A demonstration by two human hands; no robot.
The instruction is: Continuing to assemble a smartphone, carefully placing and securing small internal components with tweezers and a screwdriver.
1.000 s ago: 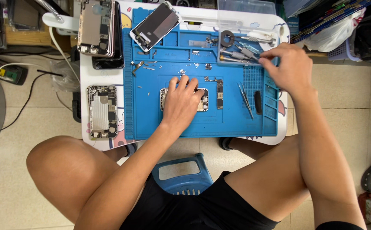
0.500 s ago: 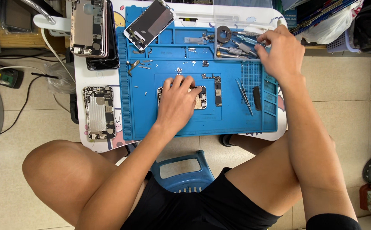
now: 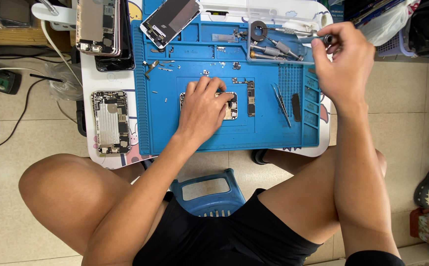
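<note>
Phone chassis (image 3: 230, 106) under left hand (image 3: 205, 106)

left hand (image 3: 202, 111) hides most of opened phone (image 3: 230, 106), perhaps its board

I'm looking down at a small phone-repair workshop set up in a plain tiled room. A blue repair mat (image 3: 195, 133) with moulded compartments covers most of the low white counter (image 3: 89, 81). An opened phone chassis (image 3: 110, 121) lies on the left of the counter, more stripped phones (image 3: 99, 24) are stacked at the far left, and a detached screen (image 3: 171, 19) lies far on the mat. A clear tray of screwdrivers (image 3: 273, 47) sits far right, tweezers (image 3: 279, 103) nearer. A blue plastic stool (image 3: 209, 194) stands on the floor.
</note>
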